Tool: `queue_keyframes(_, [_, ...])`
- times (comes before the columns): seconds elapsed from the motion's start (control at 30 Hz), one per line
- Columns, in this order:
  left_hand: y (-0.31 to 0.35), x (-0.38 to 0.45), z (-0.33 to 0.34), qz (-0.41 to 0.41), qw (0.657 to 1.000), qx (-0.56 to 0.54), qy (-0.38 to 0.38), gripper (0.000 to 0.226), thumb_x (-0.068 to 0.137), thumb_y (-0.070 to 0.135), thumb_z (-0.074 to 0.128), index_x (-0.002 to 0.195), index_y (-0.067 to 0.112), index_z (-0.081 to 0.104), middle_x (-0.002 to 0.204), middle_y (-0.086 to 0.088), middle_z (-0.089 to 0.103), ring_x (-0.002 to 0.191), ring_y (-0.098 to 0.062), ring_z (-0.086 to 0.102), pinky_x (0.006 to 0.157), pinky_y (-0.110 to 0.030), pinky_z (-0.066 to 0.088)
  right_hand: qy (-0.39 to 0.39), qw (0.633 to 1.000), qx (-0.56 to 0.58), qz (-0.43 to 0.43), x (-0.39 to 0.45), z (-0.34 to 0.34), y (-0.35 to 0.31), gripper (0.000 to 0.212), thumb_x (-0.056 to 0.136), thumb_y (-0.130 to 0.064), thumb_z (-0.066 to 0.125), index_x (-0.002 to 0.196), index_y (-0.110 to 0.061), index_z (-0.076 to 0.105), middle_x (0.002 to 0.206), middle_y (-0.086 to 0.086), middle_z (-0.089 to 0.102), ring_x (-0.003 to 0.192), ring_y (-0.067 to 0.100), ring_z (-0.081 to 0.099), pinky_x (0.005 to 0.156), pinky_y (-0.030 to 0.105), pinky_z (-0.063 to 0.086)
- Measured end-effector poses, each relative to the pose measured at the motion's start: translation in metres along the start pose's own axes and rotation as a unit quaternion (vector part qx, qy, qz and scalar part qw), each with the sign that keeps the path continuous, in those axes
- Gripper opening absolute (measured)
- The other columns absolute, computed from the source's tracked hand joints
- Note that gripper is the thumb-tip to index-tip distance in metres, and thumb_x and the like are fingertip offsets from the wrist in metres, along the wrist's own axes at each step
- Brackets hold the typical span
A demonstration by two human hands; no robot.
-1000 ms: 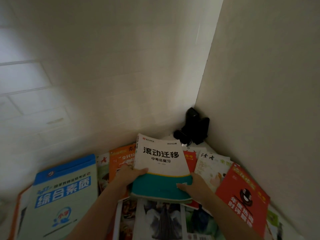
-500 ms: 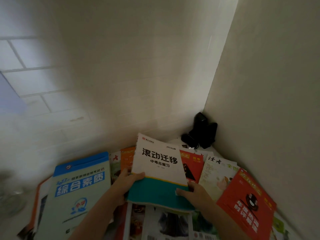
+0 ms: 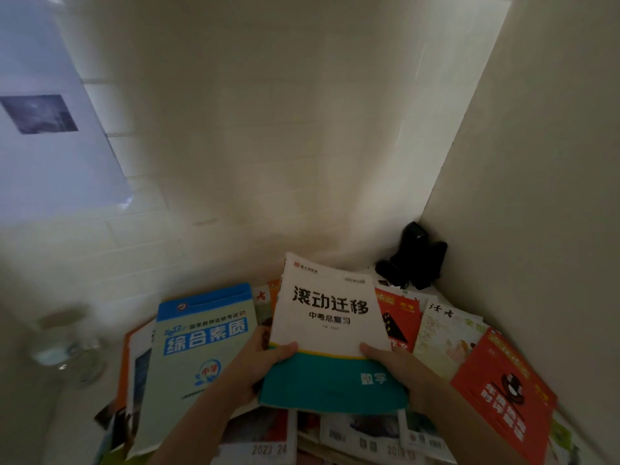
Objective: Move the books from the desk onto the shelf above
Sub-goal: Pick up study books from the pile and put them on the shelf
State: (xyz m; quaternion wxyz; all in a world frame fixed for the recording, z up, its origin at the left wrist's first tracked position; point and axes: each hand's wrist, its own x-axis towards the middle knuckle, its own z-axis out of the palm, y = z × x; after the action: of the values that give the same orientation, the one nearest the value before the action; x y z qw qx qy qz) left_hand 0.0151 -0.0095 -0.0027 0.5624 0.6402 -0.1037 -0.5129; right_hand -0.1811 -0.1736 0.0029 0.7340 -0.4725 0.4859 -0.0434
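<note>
White tiled walls corner the book-strewn desk. Head view: left hand and right hand grip the white-and-teal book by its lower corners, lifted clear, likely for shelving overhead.

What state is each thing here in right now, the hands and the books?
White and teal book: lifted, tilted, held at both lower sides.
Left hand: grips the book's left edge.
Right hand: grips the book's right edge.
Blue and green book: lying flat on the pile.
Red book: lying by the right wall.
Black object: standing in the corner.
</note>
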Motion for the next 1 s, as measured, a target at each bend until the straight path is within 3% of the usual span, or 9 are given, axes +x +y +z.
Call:
queue_keyframes(0.1, [0.013, -0.019, -0.018, 0.037, 0.999, 0.017, 0.002, 0.046, 0.079, 0.014, 0.076, 0.114, 0.018, 0.047, 0.113, -0.013, 0.065, 0.093, -0.033, 0.070, 0.077, -0.047, 0.059, 0.000, 0.997, 0.012, -0.070, -0.014, 0.021, -0.003, 0.039, 0.084, -0.016, 0.070, 0.120, -0.013, 0.055, 0.101, 0.015, 0.073, 0.085, 0.035, 0.072, 0.068, 0.042, 0.059])
queue_keyframes(0.2, [0.025, -0.038, -0.037, 0.085, 0.996, 0.022, 0.007, 0.047, 0.080, 0.016, 0.075, 0.118, 0.017, 0.047, 0.116, -0.013, 0.065, 0.093, -0.032, 0.070, 0.078, -0.048, 0.059, 0.016, 0.988, 0.002, -0.155, -0.030, 0.048, -0.005, 0.037, 0.086, -0.016, 0.069, 0.119, -0.021, 0.053, 0.104, 0.010, 0.072, 0.081, 0.028, 0.073, 0.063, 0.036, 0.058])
queue_keyframes(0.4, [0.024, -0.103, -0.061, 0.162, 0.980, 0.031, 0.115, 0.041, 0.083, 0.022, 0.073, 0.115, 0.025, 0.048, 0.112, -0.002, 0.066, 0.094, -0.027, 0.069, 0.083, -0.050, 0.057, -0.031, 0.962, -0.032, -0.268, -0.064, 0.101, 0.001, 0.047, 0.086, -0.015, 0.069, 0.119, -0.038, 0.045, 0.111, 0.003, 0.067, 0.081, 0.023, 0.073, 0.064, 0.039, 0.060])
queue_keyframes(0.5, [0.012, -0.143, -0.068, 0.207, 0.955, 0.043, 0.208, 0.042, 0.083, 0.023, 0.074, 0.116, 0.023, 0.047, 0.108, 0.004, 0.063, 0.092, -0.019, 0.067, 0.077, -0.039, 0.059, -0.071, 0.951, -0.069, -0.294, -0.078, 0.120, 0.008, 0.041, 0.085, -0.018, 0.070, 0.109, -0.043, 0.048, 0.112, 0.003, 0.067, 0.088, 0.025, 0.072, 0.071, 0.045, 0.061])
queue_keyframes(0.63, [-0.012, -0.196, -0.081, 0.254, 0.917, 0.057, 0.302, 0.053, 0.078, 0.024, 0.078, 0.120, 0.027, 0.045, 0.109, 0.003, 0.063, 0.090, -0.011, 0.065, 0.062, -0.018, 0.055, -0.145, 0.934, -0.087, -0.314, -0.104, 0.149, 0.016, 0.036, 0.087, -0.015, 0.067, 0.110, -0.036, 0.048, 0.107, -0.004, 0.065, 0.083, 0.013, 0.069, 0.059, 0.023, 0.058])
queue_keyframes(0.7, [-0.023, -0.222, -0.086, 0.266, 0.902, 0.045, 0.338, 0.052, 0.078, 0.022, 0.077, 0.119, 0.026, 0.045, 0.105, 0.007, 0.064, 0.088, -0.007, 0.065, 0.058, -0.014, 0.053, -0.186, 0.917, -0.109, -0.336, -0.118, 0.164, 0.019, 0.039, 0.088, -0.014, 0.066, 0.113, -0.037, 0.047, 0.113, -0.006, 0.063, 0.089, 0.009, 0.067, 0.064, 0.019, 0.057])
queue_keyframes(0.83, [-0.041, -0.268, -0.101, 0.280, 0.863, 0.048, 0.419, 0.054, 0.077, 0.027, 0.078, 0.120, 0.027, 0.045, 0.107, 0.007, 0.063, 0.091, -0.009, 0.064, 0.060, -0.017, 0.054, -0.265, 0.873, -0.154, -0.379, -0.141, 0.196, 0.026, 0.041, 0.089, -0.010, 0.064, 0.121, -0.030, 0.048, 0.112, -0.012, 0.063, 0.090, -0.004, 0.066, 0.068, 0.011, 0.052])
queue_keyframes(1.0, [-0.055, -0.322, -0.121, 0.303, 0.813, 0.037, 0.497, 0.058, 0.072, 0.030, 0.081, 0.120, 0.030, 0.049, 0.108, 0.008, 0.065, 0.095, -0.015, 0.065, 0.077, -0.032, 0.056, -0.328, 0.834, -0.169, -0.409, -0.162, 0.236, 0.034, 0.044, 0.087, -0.008, 0.066, 0.121, -0.030, 0.049, 0.110, -0.007, 0.068, 0.095, 0.007, 0.068, 0.072, 0.019, 0.055])
